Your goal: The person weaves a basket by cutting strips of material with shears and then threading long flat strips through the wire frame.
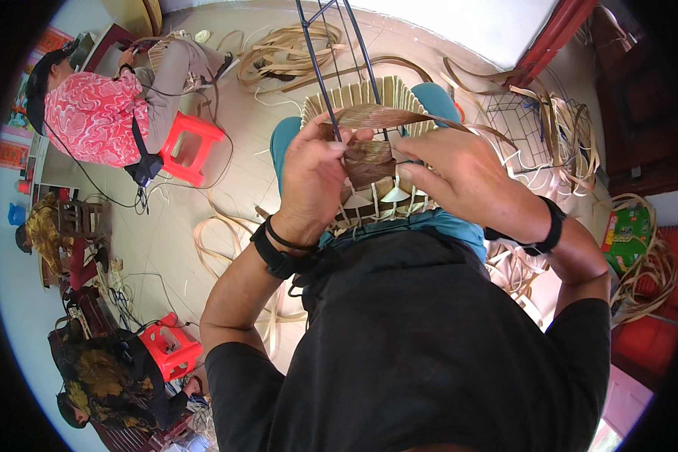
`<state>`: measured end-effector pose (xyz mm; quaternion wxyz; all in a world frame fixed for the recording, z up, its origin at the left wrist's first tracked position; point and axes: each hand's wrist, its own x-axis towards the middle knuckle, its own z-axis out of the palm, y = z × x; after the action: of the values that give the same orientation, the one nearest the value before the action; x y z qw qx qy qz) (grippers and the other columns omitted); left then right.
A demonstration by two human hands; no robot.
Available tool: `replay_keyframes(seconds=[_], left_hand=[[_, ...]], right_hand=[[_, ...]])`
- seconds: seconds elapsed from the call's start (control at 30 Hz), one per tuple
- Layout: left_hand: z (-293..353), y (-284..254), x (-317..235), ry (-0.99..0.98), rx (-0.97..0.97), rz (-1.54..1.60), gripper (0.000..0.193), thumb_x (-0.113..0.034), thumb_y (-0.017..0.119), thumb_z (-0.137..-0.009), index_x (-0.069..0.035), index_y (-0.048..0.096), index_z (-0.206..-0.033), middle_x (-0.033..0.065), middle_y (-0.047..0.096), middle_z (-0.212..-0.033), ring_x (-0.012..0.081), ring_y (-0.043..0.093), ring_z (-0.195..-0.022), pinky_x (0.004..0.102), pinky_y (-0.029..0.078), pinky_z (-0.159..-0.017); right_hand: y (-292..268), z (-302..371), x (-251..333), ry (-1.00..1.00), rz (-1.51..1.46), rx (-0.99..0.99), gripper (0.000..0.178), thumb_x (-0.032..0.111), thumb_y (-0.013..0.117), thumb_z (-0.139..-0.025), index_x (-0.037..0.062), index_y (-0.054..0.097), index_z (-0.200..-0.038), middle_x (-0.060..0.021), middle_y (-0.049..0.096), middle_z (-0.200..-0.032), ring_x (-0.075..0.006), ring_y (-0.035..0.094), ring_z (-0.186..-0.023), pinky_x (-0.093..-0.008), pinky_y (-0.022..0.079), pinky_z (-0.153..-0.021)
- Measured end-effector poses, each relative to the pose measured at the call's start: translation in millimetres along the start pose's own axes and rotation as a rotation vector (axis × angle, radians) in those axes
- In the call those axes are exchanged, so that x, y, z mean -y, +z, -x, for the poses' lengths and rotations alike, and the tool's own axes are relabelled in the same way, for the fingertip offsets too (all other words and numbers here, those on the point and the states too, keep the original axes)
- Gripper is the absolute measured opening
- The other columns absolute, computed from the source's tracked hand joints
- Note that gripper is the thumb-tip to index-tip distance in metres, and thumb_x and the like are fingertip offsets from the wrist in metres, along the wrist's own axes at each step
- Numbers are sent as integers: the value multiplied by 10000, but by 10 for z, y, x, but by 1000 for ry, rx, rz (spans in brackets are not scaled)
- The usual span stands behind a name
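Note:
A pale woven basket (398, 89) sits on my lap between my knees, with a tall black metal handle frame (318, 69) rising from it. A wide brown flat strip (369, 164) is folded around the near part of the frame, and its loose length arches over toward the right. My left hand (309, 179) is closed on the folded strip's left side, thumb on top. From the right, my right hand (463, 167) pinches the strip's other edge, fingertips partly hidden. Just below the fold, pale strip ends cross the basket's near side.
Coils of flat strips (290, 53) lie on the tiled floor ahead, and more hang on a wire frame (516, 124) at right. A green package (627, 237) stands farther right. Several people sit working at left, near red plastic stools (192, 147).

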<state>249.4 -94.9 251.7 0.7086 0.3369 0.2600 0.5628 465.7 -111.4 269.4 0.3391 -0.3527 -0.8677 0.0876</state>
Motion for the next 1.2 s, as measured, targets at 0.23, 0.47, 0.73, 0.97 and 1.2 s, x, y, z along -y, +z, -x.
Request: replay_keyframes(seconds=[0.23,0.47,0.73,0.97,1.2], left_hand=[[-6,-82,-46,21,-84,-189,404,-52,414,-832,12,487,-1224,110,622,-1007,260,606,-997,381,458,-930],[-114,-163,-179,557,177,-1324,378,94,495,-714,8,585,-1070,136,632,-901,189,642,-827,314,507,-739],[52,-7,-192,41,-130,-175,218,-46,496,-930,-55,585,-1129,74,660,-1000,180,642,-907,348,518,-829],[143,-639,-581,464,-462,9,243,-104,546,-943,-68,563,-1183,104,650,-1033,228,638,-994,402,521,-898],[565,-2055,-1359,688,-257,175,121,-95,573,-913,-4,617,-981,143,668,-987,265,650,-958,419,528,-898]], right_hand=[[165,-157,-30,343,-553,126,256,221,620,-884,-21,570,-817,-185,534,-634,-292,548,-561,-361,438,-539],[323,-28,10,336,-547,26,239,192,618,-889,-17,562,-785,-130,496,-595,-170,482,-503,-317,405,-496],[326,26,51,389,-694,59,228,203,562,-947,10,550,-828,23,426,-621,-61,384,-562,-249,324,-487],[299,2,87,398,-836,137,277,237,515,-987,68,480,-771,48,344,-658,-49,338,-596,-243,304,-522],[450,80,11,557,-932,90,283,230,527,-978,50,477,-765,21,365,-651,-67,361,-598,-254,330,-534]])
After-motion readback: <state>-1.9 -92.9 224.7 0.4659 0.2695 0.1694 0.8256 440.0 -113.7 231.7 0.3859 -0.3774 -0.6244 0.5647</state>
